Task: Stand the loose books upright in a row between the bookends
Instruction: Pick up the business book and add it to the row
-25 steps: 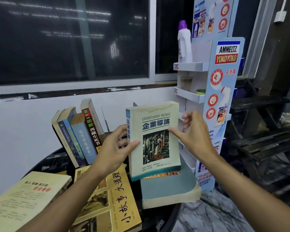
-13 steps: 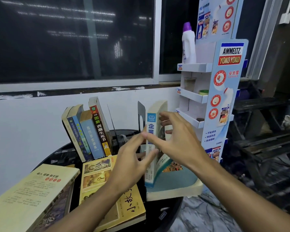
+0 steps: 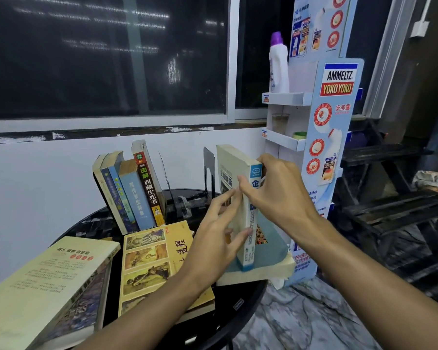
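On the round black table (image 3: 238, 311), at about three o'clock if the person's side is six, a thick textbook (image 3: 248, 215) stands on end. Its spine faces the person and its top is tipped a little to the left. Its foot rests on a teal book (image 3: 272, 251) that lies flat at the table's right edge.

The right hand (image 3: 281, 195) grasps the textbook high up, with the thumb across the spine and the fingers curled over the far side. The left hand (image 3: 213, 248) is not closed round it: the fingers lie nearly straight against the front cover and the thumb presses low on the spine.

Just behind the textbook, toward one o'clock, a dark bookend (image 3: 209, 170) stands upright; I cannot tell whether the two touch. At twelve o'clock a second bookend (image 3: 166, 178) shows edge-on, and just left of it a row of books (image 3: 134, 193) leans leftward at eleven.

A yellow book (image 3: 152, 261) lies flat near six, partly under the left forearm. A large pale book (image 3: 48, 286) lies at eight. Off the table at three o'clock stands a display stand (image 3: 336, 122), with a white bottle (image 3: 278, 64) on its top shelf.
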A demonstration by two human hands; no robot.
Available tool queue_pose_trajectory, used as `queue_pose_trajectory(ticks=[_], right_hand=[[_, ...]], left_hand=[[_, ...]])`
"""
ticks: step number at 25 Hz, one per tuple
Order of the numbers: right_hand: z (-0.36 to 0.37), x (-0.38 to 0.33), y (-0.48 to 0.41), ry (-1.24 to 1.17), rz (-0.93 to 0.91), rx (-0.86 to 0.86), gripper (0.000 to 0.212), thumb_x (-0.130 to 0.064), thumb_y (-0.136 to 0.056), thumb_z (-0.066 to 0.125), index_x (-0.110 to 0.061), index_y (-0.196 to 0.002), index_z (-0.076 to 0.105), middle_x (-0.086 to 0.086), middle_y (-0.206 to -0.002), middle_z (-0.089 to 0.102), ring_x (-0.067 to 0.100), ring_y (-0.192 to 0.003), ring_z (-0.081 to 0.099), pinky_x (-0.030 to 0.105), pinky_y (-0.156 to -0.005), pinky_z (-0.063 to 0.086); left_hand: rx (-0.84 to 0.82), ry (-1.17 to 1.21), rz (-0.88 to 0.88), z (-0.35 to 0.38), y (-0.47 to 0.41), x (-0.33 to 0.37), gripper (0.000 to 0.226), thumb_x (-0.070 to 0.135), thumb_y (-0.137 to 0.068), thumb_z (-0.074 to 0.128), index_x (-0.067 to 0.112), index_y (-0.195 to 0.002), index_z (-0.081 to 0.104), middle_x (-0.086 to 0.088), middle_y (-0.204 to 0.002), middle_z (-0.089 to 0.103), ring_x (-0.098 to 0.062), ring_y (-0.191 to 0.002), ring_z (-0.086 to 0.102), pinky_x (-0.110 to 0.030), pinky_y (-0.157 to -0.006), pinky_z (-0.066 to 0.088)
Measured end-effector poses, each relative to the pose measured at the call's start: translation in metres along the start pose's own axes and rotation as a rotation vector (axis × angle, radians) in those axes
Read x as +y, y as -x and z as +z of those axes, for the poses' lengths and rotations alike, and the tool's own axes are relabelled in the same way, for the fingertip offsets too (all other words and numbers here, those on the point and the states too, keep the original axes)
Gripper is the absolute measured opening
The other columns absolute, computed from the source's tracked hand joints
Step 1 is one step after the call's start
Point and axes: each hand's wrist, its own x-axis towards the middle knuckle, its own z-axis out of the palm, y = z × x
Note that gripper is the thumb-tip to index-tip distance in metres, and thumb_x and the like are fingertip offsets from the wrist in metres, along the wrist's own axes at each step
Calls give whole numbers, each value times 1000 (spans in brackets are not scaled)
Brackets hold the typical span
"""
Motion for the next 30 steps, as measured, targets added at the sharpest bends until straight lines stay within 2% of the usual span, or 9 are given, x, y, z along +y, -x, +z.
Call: queue_pose_trajectory(ticks=[6,10,12,17,19,21,24,27,30], right_hand=[[4,1,-9,-28,-17,52,28,-39,-91,67,-12,-93,62,5,-90,72,15,-71,63,36,-58,57],[10,-3,-21,-77,-23,83,28,-38,-91,67,-10,-94,65,5,-92,72,15,-72,65,37,-58,58],[16,-10,-29,-102,-38,98,27,-37,-91,67,-10,-92,64,4,-91,72,13,-70,64,33,-55,57],[49,-27,-59,-134,-73,131,28,-37,-90,65,-12,-82,57,4,-84,71,17,-66,64,37,-54,54],[63,-32,-69,-138,-89,119,26,-36,-91,65,-13,-82,55,4,-88,72,15,-66,62,21,-49,48],[78,-38,-78,-138,-105,114,24,-34,-92,65,-15,-84,53,5,-90,71,14,-66,58,11,-46,34],[102,-43,-90,-170,-106,107,23,-33,-93,66,-15,-89,52,7,-96,71,14,-70,57,8,-46,28],[129,-42,-100,-166,-111,97,21,-32,-94,65,-13,-93,55,9,-100,71,16,-73,57,9,-49,27],[158,-39,-108,-165,-111,90,23,-31,-95,64,-9,-94,58,10,-97,69,18,-74,58,17,-52,36]], left_hand=[[19,-153,-41,-21,-8,-12,70,42,-95,63,28,-156,31,18,-153,36,5,-141,32,-35,-115,40],[56,-385,-148,-65,-29,-43,69,33,-98,61,24,-157,27,8,-160,32,-5,-145,28,-19,-116,15],[49,-459,-204,-89,-43,-63,72,29,-99,61,20,-159,22,4,-163,26,-12,-149,23,-21,-117,12],[63,-678,-209,-134,-78,-105,76,21,-96,63,11,-158,22,-8,-166,17,-23,-154,12,-41,-124,20],[89,-791,-196,-145,-89,-113,77,21,-93,65,9,-157,23,-12,-165,17,-27,-154,7,-48,-125,15],[98,-864,-210,-155,-97,-121,77,21,-93,65,8,-156,23,-13,-163,22,-30,-153,11,-49,-123,13],[92,-876,-202,-164,-103,-127,69,21,-90,67,10,-149,33,-8,-142,45,-30,-137,36,-45,-115,29],[103,-766,-208,-163,-102,-127,62,17,-91,67,12,-145,37,-8,-136,50,-27,-128,43,-44,-100,43],[122,-732,-181,-164,-101,-134,56,16,-91,66,14,-142,41,-5,-132,51,-21,-123,42,-42,-95,48]])
